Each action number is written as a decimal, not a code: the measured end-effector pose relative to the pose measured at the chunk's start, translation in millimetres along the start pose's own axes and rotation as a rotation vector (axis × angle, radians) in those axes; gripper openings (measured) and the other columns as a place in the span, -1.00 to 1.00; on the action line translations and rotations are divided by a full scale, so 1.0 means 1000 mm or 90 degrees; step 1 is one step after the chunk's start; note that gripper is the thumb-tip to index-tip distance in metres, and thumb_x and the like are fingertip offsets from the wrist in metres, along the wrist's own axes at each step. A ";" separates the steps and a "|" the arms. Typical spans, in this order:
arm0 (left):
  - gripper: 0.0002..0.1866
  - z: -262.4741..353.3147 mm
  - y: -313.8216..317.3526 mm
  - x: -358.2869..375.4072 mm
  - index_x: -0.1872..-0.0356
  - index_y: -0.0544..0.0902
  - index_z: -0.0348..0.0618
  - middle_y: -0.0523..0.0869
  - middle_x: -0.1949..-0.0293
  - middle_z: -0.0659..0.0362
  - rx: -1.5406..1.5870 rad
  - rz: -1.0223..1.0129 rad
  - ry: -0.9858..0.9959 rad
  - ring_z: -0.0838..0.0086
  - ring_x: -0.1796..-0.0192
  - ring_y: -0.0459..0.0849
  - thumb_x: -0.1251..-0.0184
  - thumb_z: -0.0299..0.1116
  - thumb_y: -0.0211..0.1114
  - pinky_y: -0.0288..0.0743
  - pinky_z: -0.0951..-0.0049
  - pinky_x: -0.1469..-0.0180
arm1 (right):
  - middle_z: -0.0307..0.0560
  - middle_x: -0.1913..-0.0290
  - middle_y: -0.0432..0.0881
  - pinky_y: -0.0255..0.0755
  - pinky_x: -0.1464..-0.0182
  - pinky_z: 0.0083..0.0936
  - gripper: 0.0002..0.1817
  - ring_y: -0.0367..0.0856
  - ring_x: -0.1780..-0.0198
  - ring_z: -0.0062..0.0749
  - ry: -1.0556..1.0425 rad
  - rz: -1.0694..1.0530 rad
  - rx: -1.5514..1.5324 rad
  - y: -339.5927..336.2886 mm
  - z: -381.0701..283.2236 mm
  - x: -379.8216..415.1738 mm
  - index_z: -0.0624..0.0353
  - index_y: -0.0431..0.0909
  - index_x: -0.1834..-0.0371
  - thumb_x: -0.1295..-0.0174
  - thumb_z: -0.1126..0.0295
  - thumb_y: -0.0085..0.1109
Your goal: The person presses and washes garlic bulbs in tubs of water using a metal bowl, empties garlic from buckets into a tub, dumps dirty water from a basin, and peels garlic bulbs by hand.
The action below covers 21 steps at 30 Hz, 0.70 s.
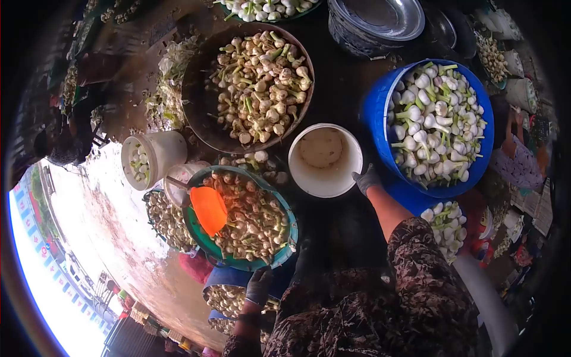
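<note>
The white bucket (325, 159) is being touched at its lower right rim by the gloved right hand (366, 178), whose fingers are curled against the edge; whether the rim is actually being pinched cannot be told. The bucket is standing upright on the dark surface (345, 89), between the wide brown basin (208, 113) of unpeeled garlic and the blue tub (377, 113) heaped with peeled white bulbs. The gloved left hand (259, 285) is being held at the near edge of the teal bowl (284, 250), fingers drawn loosely together, with nothing seen in its grasp. Garlic and an orange scoop (209, 208) are being carried in that bowl. A small white pail (166, 152) with a few cloves is lying just beyond it, tipped toward the camera. Stacked metal dishes (380, 24) are resting at the far edge, and the patterned sleeves (416, 285) are filling the foreground.
</note>
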<state>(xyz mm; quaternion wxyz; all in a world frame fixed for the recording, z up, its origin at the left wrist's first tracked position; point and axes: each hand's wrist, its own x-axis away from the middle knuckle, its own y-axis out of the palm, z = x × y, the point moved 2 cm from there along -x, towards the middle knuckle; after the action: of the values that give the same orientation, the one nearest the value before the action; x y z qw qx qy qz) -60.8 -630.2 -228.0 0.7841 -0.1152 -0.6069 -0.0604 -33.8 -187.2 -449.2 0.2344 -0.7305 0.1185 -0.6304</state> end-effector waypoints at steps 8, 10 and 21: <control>-0.82 -0.035 0.006 -0.021 0.07 0.63 -0.14 0.61 0.29 0.34 -0.001 0.037 -0.051 0.67 0.25 0.51 -0.36 -0.37 0.26 0.44 0.61 0.17 | 0.24 -0.21 0.48 0.34 -0.27 -0.20 -0.29 0.45 -0.26 0.02 -0.147 0.073 -0.160 0.034 0.020 -0.078 0.23 0.33 -0.28 -0.09 0.13 0.31; -0.82 -0.030 0.018 -0.018 0.08 0.63 -0.14 0.61 0.30 0.35 -0.036 0.018 -0.036 0.68 0.25 0.50 -0.35 -0.38 0.26 0.44 0.61 0.17 | 0.24 -0.12 0.55 0.40 -0.20 -0.20 -0.42 0.51 -0.18 0.07 -0.111 0.047 -0.039 0.031 0.014 -0.072 0.20 0.42 -0.17 -0.07 0.21 0.25; -0.74 0.076 0.089 0.032 -0.05 0.58 -0.14 0.66 0.24 0.24 -0.072 -0.024 0.139 0.59 0.22 0.58 -0.41 -0.34 0.18 0.46 0.59 0.21 | 0.21 0.04 0.62 0.50 -0.04 -0.24 -0.48 0.64 0.04 -0.01 -0.242 -0.039 -0.078 -0.079 -0.028 0.093 0.19 0.42 -0.12 -0.13 0.16 0.20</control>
<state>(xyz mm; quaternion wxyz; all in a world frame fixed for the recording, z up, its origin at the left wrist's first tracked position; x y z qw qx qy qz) -103.3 -523.9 -188.4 0.8363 -0.1405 -0.5157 -0.1219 -54.7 -168.1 -326.6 0.1886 -0.8525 0.0877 -0.4795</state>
